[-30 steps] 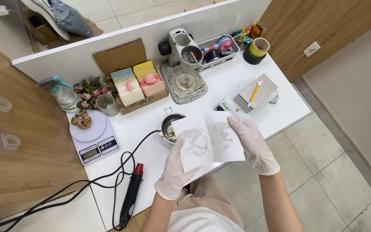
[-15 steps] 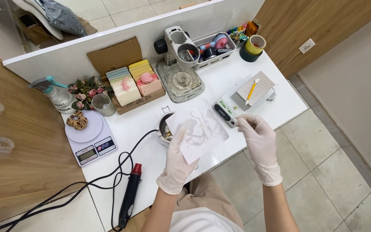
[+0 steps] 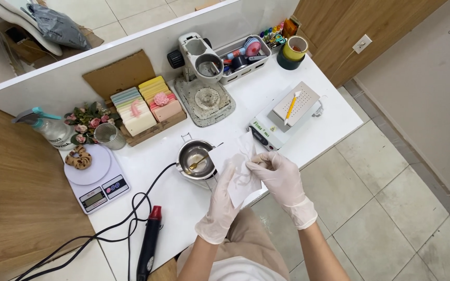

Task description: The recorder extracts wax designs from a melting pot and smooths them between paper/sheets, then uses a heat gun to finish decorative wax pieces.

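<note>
Both gloved hands, left hand (image 3: 224,200) and right hand (image 3: 280,176), pinch a white sheet (image 3: 237,167) just beside the small metal pot (image 3: 195,158); a heat gun (image 3: 149,243) lies near.

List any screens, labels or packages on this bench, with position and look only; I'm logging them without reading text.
Kitchen scale: left of the bench, white with a round platter, small grey screen at its front.
Spray bottle: far left, clear with a teal trigger, printed label on its side.
Heating plate: right of the metal pot, white box with a dark front strip bearing a green label.
</note>
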